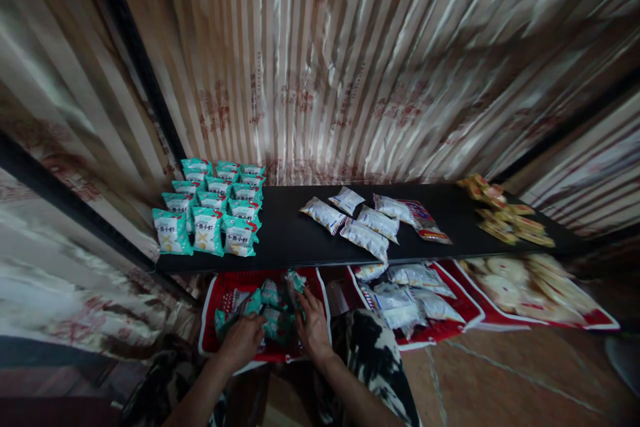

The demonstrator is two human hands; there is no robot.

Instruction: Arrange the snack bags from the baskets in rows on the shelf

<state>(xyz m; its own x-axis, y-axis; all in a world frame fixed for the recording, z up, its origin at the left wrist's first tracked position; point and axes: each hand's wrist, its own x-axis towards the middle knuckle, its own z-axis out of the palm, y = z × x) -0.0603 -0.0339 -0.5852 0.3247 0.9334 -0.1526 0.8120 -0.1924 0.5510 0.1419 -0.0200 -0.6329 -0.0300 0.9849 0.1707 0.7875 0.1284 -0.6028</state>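
Right grip (313, 323) touches packet (294, 279); black shelf (280, 230), sheeting (310, 73) beyond.

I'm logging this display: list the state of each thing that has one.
Shelved teal snack packets: upright, three columns.
Shelved white snack packets: lying, scattered.
Red-edged bag: lying flat.
Yellow packets: loosely heaped.
Left red basket: open, holding teal packets.
Middle red basket: open, holding white packets.
Right red basket: open, holding pale goods.
Left hand: fingers bent, over teal packets.
Right hand: against a teal packet.
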